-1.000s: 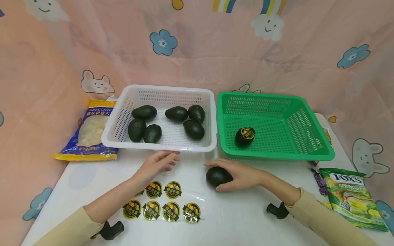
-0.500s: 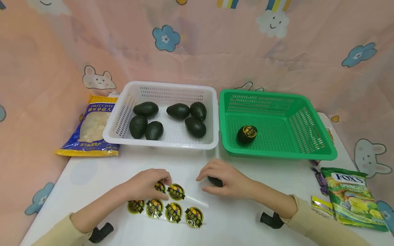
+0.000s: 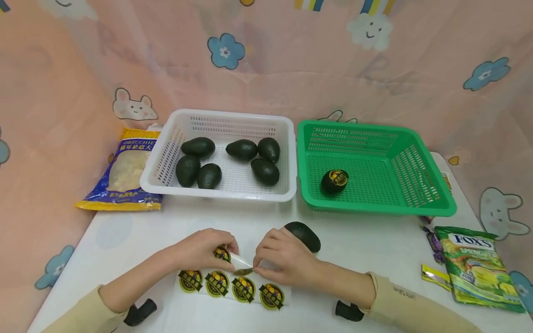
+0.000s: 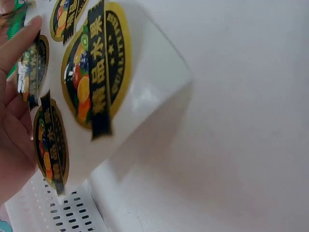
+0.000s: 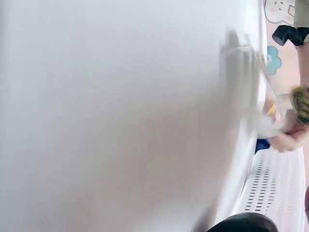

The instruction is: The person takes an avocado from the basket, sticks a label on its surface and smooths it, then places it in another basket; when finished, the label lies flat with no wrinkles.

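A clear-backed sheet of round black-and-gold stickers (image 3: 243,289) lies low on the white table. My left hand (image 3: 204,249) holds its upper edge between thumb and fingers, bending it upward. In the left wrist view the sticker sheet (image 4: 145,87) is lifted at a corner, with part of the left hand (image 4: 14,145) behind it. With thumb and fingertips, my right hand (image 3: 287,259) pinches the edge of one sticker (image 3: 243,272), seen tilted at the bend. Just beyond that hand a dark green avocado (image 3: 306,236) rests on the table, partly covered by it.
A white basket (image 3: 218,196) with several avocados stands at the back left. Beside it, a green basket (image 3: 374,209) holds one stickered avocado (image 3: 335,182). A pasta bag (image 3: 125,171) is at far left; a green FOX'S candy bag (image 3: 479,268) and small wrapped sweets are at right.
My left hand has come down from near the white basket to grip the sheet. My right hand has let go of the avocado and moved left to a sticker.
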Motion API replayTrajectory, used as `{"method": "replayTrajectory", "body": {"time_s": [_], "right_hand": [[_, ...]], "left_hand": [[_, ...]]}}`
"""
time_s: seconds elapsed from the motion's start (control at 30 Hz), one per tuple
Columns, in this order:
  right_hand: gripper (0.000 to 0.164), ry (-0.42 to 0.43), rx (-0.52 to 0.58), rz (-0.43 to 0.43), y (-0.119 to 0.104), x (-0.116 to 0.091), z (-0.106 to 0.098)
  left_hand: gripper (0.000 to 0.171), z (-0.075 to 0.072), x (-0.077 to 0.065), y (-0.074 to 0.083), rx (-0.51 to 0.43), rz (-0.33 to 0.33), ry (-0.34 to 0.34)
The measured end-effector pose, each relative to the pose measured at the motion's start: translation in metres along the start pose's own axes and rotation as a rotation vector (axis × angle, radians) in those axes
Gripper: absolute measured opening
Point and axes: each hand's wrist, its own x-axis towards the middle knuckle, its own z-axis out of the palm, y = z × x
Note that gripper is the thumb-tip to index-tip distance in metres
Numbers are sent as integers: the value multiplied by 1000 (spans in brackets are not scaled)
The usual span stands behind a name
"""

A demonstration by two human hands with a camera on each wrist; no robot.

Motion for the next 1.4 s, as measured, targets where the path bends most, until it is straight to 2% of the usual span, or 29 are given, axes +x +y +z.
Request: {"method": "replayTrajectory", "body": {"time_s": [0.07, 0.13, 0.2, 0.27, 0.33, 0.4, 0.57, 0.7, 0.8, 0.93, 1.13, 1.27, 1.33, 1.4], "right_hand": [[11, 27, 84, 50, 0, -2, -5], [13, 47, 181, 158, 0, -4, -13], [16, 50, 253, 301, 1, -6, -24], [18, 53, 282, 400, 3, -9, -35], [19, 41, 288, 475, 3, -12, -44], [19, 40, 282, 521, 3, -16, -52], [11, 90, 276, 673, 5, -28, -65], [5, 113, 341, 783, 10, -41, -68], [6, 117, 369, 832, 13, -49, -67], [7, 111, 307, 891, 19, -55, -63], [15, 86, 231, 921, 28, -64, -56], [19, 71, 193, 929, 31, -69, -52], [23, 74, 177, 924, 32, -71, -52], [27, 93, 160, 908, 33, -72, -51]], "left_hand": [[36, 0, 1, 0, 45, 16, 21], [43, 1, 3, 4, 25, 34, 58], [42, 1, 7, 11, -87, 43, 116], [31, 1, 13, 22, -237, 47, 190], [16, 1, 21, 34, -370, 44, 262], [7, 1, 30, 44, -444, 21, 316], [9, 3, 49, 59, -547, -53, 357], [14, 8, 62, 63, -582, -110, 364], [15, 13, 72, 63, -554, -146, 378], [13, 19, 84, 61, -444, -148, 402], [13, 30, 96, 56, -207, -85, 444], [19, 34, 101, 54, -36, -51, 469], [22, 35, 102, 54, 28, -13, 487], [19, 35, 103, 52, 86, 65, 503]]}}
